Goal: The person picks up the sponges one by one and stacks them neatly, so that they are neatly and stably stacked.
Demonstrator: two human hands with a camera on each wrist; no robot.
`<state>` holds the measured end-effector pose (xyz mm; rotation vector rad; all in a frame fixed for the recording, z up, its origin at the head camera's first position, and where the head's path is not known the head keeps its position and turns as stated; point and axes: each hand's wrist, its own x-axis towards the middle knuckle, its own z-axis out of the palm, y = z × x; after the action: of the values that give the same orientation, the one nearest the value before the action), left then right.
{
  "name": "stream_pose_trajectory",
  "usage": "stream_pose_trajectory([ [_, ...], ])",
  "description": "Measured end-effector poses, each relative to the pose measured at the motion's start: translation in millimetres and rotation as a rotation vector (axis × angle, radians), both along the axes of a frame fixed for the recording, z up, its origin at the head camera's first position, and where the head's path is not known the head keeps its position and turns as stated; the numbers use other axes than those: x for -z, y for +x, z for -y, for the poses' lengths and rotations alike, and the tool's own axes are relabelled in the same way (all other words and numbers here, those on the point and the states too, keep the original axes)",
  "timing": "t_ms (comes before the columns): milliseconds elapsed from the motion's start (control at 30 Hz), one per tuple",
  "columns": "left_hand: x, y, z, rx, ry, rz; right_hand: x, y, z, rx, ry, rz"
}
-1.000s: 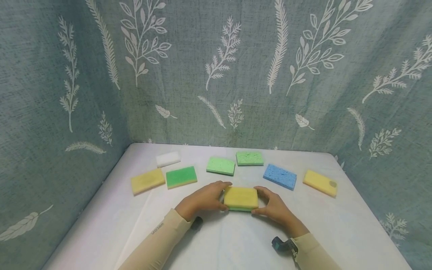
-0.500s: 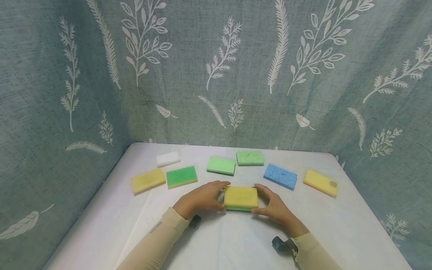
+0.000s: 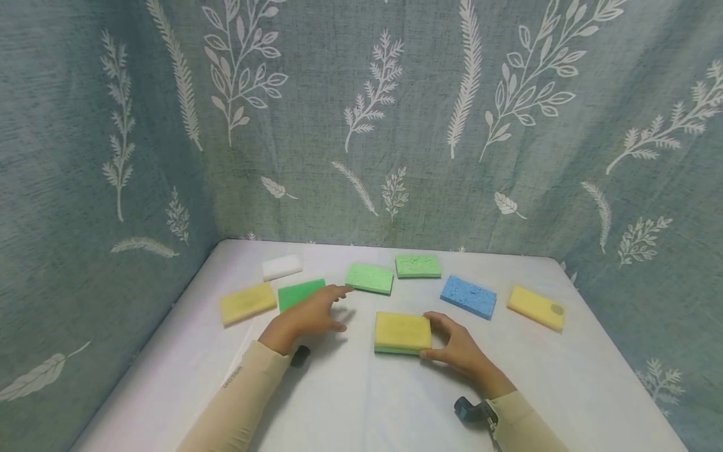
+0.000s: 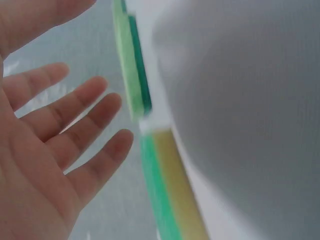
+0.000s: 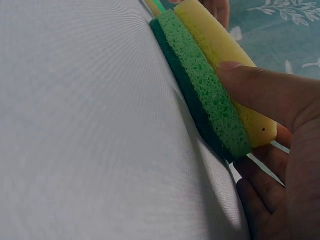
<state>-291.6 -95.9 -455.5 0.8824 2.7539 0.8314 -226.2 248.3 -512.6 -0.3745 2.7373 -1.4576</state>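
Note:
A yellow sponge (image 3: 402, 329) lies on top of a green sponge (image 5: 210, 82) with a dark green scouring layer, the two stacked mid-table. My right hand (image 3: 460, 344) holds the right end of the stack. In the right wrist view its thumb presses the yellow sponge's near side and its fingers are behind, partly hidden. My left hand (image 3: 307, 314) is apart from the stack, fingers spread and holding nothing. It partly covers a bright green sponge (image 3: 298, 292) with a yellow underside in the head view. Beyond its fingertips lies a light green sponge (image 3: 369, 277).
At the back left are a white sponge (image 3: 282, 267) and a flat yellow sponge (image 3: 247, 304). Another light green sponge (image 3: 418, 266) lies at the back. Rightward are a blue sponge (image 3: 468, 296) and a yellow sponge with a dark spot (image 3: 536, 307). Patterned curtains (image 3: 316, 188) surround the white table (image 3: 339, 408).
My left hand has let go of the stack's left end and moved left, its fingers spreading. The stack and my right hand have stayed in place.

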Motion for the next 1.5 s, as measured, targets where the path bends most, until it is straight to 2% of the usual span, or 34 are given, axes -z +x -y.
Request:
stream_pose_trajectory([
  [133,-4.6,-6.6,17.9,-0.047,0.002,-0.02,-1.0,-1.0,1,0.007,0.009,-0.005],
  [333,-6.8,-14.2,37.0,-0.083,-0.014,-0.048,-2.2,-0.7,1,0.006,-0.001,-0.007],
  [667,0.4,-23.2,53.6,-0.12,-0.05,-0.109,-3.4,-1.6,0,-0.003,0.001,-0.018],
  [800,1.5,-25.9,59.4,-0.163,-0.075,-0.124,-2.9,-2.0,0,0.01,0.01,-0.021],
  [1100,4.0,-27.8,78.6,-0.285,-0.126,-0.104,1.0,-1.0,2,0.01,-0.029,0.003],
  [1500,19.0,-31.5,89.2,-0.315,-0.132,-0.074,4.7,-0.5,2,0.022,0.011,-0.01],
])
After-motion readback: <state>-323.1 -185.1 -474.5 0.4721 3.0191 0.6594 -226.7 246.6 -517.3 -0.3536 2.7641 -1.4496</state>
